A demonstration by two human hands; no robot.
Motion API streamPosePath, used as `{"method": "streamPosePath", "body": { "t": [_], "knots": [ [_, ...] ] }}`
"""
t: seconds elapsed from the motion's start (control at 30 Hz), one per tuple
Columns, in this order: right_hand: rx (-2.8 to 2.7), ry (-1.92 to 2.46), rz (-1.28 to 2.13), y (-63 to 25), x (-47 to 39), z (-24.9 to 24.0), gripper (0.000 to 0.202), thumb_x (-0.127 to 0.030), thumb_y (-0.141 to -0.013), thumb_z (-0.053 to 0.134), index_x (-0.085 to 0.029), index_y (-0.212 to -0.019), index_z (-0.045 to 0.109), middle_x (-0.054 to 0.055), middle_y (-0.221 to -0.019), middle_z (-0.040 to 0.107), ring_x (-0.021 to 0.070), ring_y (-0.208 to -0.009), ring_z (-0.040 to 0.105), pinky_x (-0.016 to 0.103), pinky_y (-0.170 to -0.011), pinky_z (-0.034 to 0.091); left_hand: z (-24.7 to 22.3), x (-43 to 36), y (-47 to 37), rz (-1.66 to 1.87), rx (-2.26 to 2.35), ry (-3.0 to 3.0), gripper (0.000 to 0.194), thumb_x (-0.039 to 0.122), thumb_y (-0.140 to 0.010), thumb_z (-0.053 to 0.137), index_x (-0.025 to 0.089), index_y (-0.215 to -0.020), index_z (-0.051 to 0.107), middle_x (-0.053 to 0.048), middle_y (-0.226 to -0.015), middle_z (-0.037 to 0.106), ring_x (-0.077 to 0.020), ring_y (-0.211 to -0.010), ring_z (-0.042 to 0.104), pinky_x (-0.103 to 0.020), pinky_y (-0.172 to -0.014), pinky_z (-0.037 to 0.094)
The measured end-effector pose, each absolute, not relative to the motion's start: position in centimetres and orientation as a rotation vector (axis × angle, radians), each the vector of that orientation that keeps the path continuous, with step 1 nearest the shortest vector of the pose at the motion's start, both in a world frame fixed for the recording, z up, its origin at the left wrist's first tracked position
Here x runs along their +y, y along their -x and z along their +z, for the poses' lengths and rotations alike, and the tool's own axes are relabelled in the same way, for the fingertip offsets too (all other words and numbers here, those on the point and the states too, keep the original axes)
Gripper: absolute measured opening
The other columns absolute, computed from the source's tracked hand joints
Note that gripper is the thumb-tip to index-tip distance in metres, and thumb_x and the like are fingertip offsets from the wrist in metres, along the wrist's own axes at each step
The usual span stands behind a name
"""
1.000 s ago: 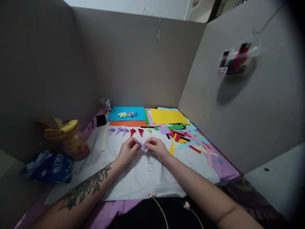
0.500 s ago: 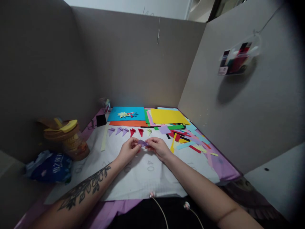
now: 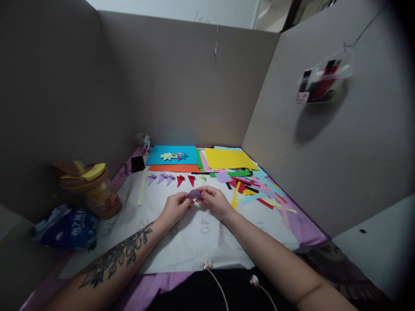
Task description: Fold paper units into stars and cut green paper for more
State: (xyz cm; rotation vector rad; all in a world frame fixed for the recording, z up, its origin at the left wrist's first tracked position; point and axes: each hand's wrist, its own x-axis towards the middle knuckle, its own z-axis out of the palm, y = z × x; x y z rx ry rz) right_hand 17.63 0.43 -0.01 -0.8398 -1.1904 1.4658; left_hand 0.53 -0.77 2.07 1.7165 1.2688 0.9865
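Between my two hands is a small piece of purple paper [image 3: 193,194], held above the white mat [image 3: 189,246]. My left hand [image 3: 177,206] pinches its left end, and my right hand [image 3: 214,200] grips the right end with thumb and fingers. The paper looks bent or folded; its lower edge is partly hidden by my fingers. Just beyond lies a row of small folded paper pieces: purple ones [image 3: 161,177], red ones [image 3: 180,180] and a pale green one [image 3: 202,180].
Coloured paper strips [image 3: 256,190] lie scattered at the right. Behind are a blue sheet [image 3: 155,155] with paper stars [image 3: 167,156] and a yellow sheet [image 3: 230,159]. A brown cup [image 3: 100,194] and a blue packet [image 3: 69,226] stand at the left. Grey panels [image 3: 194,86] enclose the table.
The purple paper shows a more arched upper edge between my fingers. My left hand's fingers have shifted slightly on its left end; my right hand has barely moved.
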Motion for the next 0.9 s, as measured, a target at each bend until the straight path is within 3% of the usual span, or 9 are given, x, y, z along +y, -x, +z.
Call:
{"method": "streamPosePath", "body": {
  "t": [0.1,0.3,0.47,0.7,0.9],
  "knots": [
    [-1.238,0.832,1.436,-17.42,0.32,0.13,0.033,-0.031,-0.063,0.074,-0.020,-0.093,0.064,0.001,-0.080,0.066,0.0130,-0.067,0.060,0.025,-0.063,0.046,2.06,-0.67,-0.65,0.936,1.255,-1.626,0.022,0.031,-0.075,0.050,0.015,-0.066,0.063,0.001,-0.053,0.056,-0.0115,-0.047,0.047,-0.022,-0.047,0.033],
    [-1.328,0.939,1.274,-17.12,0.08,0.43,0.012,-0.021,-0.066,0.065,-0.017,-0.077,0.062,-0.003,-0.065,0.059,0.0081,-0.053,0.050,0.020,-0.052,0.040,1.96,-0.76,-0.84,0.867,1.209,-1.679,0.032,0.039,-0.077,0.051,0.014,-0.061,0.059,0.001,-0.051,0.054,-0.0105,-0.048,0.046,-0.021,-0.048,0.033],
    [-1.286,0.940,1.232,-17.36,0.15,0.39,0.012,-0.012,-0.062,0.056,-0.018,-0.071,0.061,-0.005,-0.058,0.055,0.0074,-0.050,0.047,0.019,-0.051,0.037,1.95,-0.83,-0.91,0.808,1.199,-1.658,0.030,0.036,-0.077,0.049,0.013,-0.060,0.058,0.001,-0.052,0.054,-0.0098,-0.048,0.046,-0.021,-0.048,0.033],
    [-1.250,0.853,1.372,-17.79,0.21,0.32,0.011,-0.027,-0.071,0.061,-0.016,-0.071,0.064,-0.001,-0.055,0.059,0.0103,-0.050,0.052,0.023,-0.053,0.041,1.80,-0.64,-0.75,0.829,1.137,-1.637,0.028,0.035,-0.079,0.048,0.012,-0.070,0.062,0.003,-0.051,0.052,-0.0096,-0.047,0.046,-0.020,-0.046,0.033],
    [-1.354,0.942,1.280,-17.86,0.09,0.42,0.010,-0.026,-0.070,0.066,-0.018,-0.076,0.065,-0.003,-0.058,0.060,0.0096,-0.053,0.053,0.021,-0.054,0.041,1.36,-0.38,-0.18,0.923,1.143,-1.894,0.024,0.018,-0.078,0.045,0.016,-0.085,0.067,-0.001,-0.072,0.066,-0.0127,-0.063,0.057,-0.022,-0.061,0.042]
  ]
}}
